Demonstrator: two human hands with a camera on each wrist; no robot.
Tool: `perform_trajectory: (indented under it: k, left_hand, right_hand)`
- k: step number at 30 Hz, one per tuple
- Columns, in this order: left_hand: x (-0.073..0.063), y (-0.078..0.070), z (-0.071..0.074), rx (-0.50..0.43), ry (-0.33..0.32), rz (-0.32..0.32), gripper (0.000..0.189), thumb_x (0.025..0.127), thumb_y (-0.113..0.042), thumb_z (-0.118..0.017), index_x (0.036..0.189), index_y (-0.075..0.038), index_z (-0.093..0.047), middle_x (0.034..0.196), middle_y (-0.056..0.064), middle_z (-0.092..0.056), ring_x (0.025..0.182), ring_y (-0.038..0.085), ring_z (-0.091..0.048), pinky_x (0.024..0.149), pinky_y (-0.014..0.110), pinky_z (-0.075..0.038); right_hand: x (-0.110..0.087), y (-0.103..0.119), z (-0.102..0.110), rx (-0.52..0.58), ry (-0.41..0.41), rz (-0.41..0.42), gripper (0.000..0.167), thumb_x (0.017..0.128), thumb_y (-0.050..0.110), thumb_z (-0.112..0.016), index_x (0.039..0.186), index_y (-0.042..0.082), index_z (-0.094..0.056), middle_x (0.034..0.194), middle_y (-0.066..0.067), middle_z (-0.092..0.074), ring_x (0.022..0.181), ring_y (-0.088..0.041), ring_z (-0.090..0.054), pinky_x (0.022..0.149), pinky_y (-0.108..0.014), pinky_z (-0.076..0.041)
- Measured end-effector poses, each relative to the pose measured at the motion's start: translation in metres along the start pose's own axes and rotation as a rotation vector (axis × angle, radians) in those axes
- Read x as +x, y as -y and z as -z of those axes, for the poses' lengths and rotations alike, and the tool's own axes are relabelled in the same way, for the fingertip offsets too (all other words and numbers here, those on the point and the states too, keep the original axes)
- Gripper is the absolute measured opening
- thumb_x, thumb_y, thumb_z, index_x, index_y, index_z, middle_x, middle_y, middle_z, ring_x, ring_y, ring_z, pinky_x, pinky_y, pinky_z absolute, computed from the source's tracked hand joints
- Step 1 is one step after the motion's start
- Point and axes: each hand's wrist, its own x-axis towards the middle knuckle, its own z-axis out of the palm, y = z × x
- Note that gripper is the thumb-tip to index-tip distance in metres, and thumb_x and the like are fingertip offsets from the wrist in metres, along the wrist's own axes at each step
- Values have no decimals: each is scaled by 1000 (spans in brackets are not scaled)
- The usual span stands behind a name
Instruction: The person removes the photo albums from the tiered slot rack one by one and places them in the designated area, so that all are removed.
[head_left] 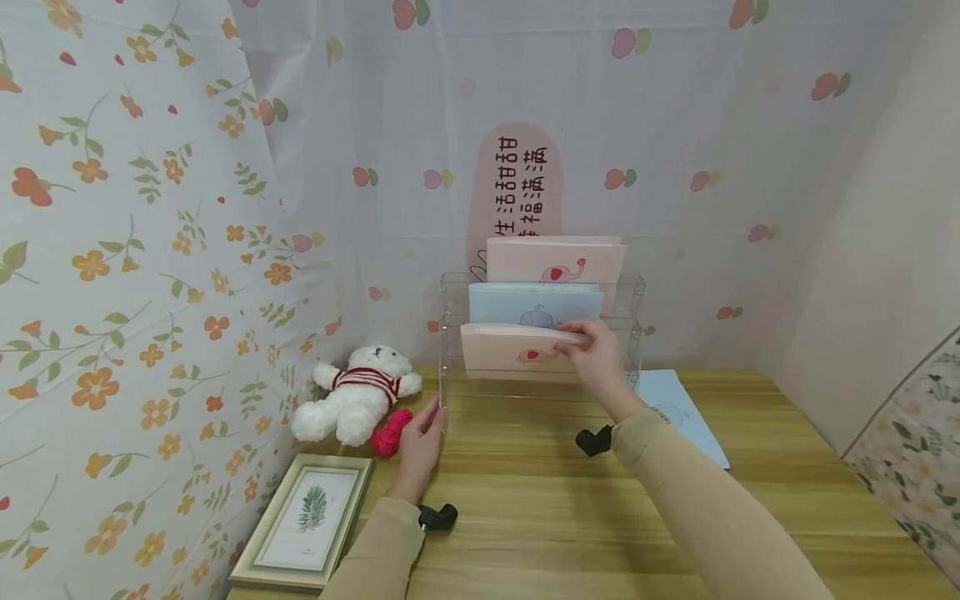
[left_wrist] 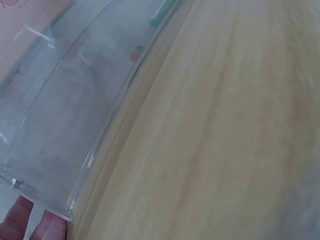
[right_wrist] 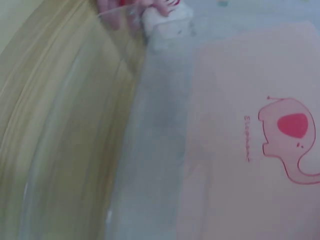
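Observation:
A clear acrylic rack [head_left: 525,390] stands on the wooden table with pink and blue booklets in its tiers. The front pink booklet [head_left: 495,350] bears a red elephant, also facing the right wrist view [right_wrist: 230,200]. My right hand [head_left: 598,362] pinches this booklet at its upper right corner, between thumb and fingers. Behind it are a blue whale booklet [head_left: 498,302] and, higher, another pink elephant booklet [head_left: 517,258]. My left hand [head_left: 420,446] rests its fingers against the rack's left side; fingertips [left_wrist: 52,227] show outside that panel in the left wrist view.
Left of the rack sit a white teddy bear [head_left: 356,408] in a striped sweater and a red yarn bundle [head_left: 390,433]. A framed leaf picture [head_left: 311,517] lies nearer. At right, a light blue booklet [head_left: 690,421] lies flat. Patterned curtains [head_left: 360,100] enclose the table.

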Motion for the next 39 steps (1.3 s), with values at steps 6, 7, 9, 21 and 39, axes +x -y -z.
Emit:
perform_trajectory:
  k: [6, 7, 9, 21, 39]
  left_hand:
    - [0, 4, 1, -6, 0, -5, 43, 111, -28, -70, 151, -15, -69, 149, 15, -71, 136, 33, -69, 114, 44, -56]
    - [0, 4, 1, -4, -1, -4, 43, 110, -28, -70, 151, -16, -69, 148, 15, -72, 136, 32, -69, 115, 44, -56]
    - [1, 3, 1, -2, 0, -2, 42, 110, -27, -70, 151, -16, -69, 148, 15, -72, 136, 33, -70, 115, 46, -56]
    - [4, 0, 4, -3, -5, -3, 42, 110, -24, -71, 151, -15, -69, 151, 13, -70, 137, 29, -68, 103, 22, -55]
    - [1, 1, 0, 8, -17, -3, 41, 110, -25, -71, 149, -17, -70, 144, 15, -75, 131, 31, -71, 103, 28, -57]
  right_hand:
    - [-14, 24, 20, 5, -51, 97, 22, 97, 14, -85, 118, 7, -82, 113, -17, -64, 112, -34, -59, 88, -37, -45]
    - [-17, 28, 24, 7, -52, 111, 22, 97, 13, -85, 118, 7, -82, 112, -17, -64, 112, -34, -59, 89, -38, -46]
    - [-25, 34, 30, -11, -51, 134, 21, 96, 13, -86, 116, 8, -82, 109, -16, -64, 111, -35, -61, 87, -37, -46]
    - [-87, 8, 29, -19, 218, 51, 20, 91, 4, -88, 110, 8, -81, 110, -12, -72, 96, -19, -67, 75, -22, -57]
    - [-102, -46, 9, -250, 419, 41, 26, 89, 15, -92, 112, 13, -79, 114, -8, -78, 104, -24, -70, 91, -42, -60]
